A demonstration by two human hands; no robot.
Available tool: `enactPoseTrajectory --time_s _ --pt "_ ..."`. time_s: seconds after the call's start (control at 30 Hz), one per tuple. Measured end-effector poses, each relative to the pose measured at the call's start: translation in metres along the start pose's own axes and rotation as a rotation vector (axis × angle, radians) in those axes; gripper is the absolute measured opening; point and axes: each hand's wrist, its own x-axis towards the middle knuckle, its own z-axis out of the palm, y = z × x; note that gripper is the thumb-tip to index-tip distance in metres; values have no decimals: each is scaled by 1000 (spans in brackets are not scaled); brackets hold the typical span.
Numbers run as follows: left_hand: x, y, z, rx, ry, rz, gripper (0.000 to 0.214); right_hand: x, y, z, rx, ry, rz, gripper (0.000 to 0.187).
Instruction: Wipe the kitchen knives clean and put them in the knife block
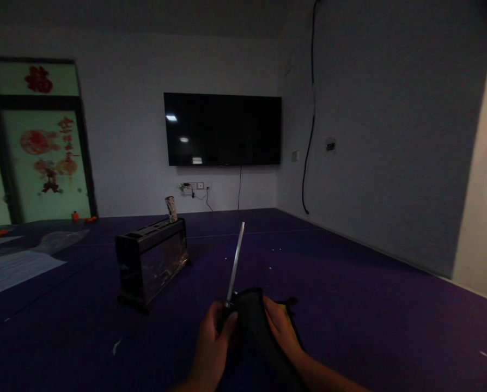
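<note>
My left hand (214,332) is closed around the dark handle of a screwdriver (236,264), and its long bare metal shaft points up and away from me. Most of the handle is hidden by my fingers. Right beside it, my right hand (282,326) grips a dark grey fabric pouch (251,316) with black edging. A strip of yellow shows on the pouch's far side, by my fingers. The pouch's lower part is lost in shadow, so I cannot see what is inside.
A black toaster-like appliance (162,261) stands on the purple floor (329,305), a patterned object (170,209) on top. Papers (18,269) and clear plastic (61,239) lie left. A television (225,129) hangs on the far wall; a black cable (310,133) dangles right.
</note>
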Motion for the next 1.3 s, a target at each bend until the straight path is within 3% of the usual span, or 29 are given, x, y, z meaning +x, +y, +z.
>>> enactPoseTrajectory --time_s 0.2,0.4,0.57,0.93,1.3 --pt "5 -10 2 27 34 118 33 1 -26 -5 6 -174 77 38" --pt "1 -10 4 -27 -20 56 38 9 -44 -9 47 -301 32 34" --pt "-1 -6 3 -75 -47 0 43 10 -44 -6 40 -315 35 33" --pt "-4 12 2 38 -154 35 36 13 -54 -10 218 -347 -33 29" --pt "-4 -1 1 101 -77 94 37 13 -58 -10 191 -350 -35 29"
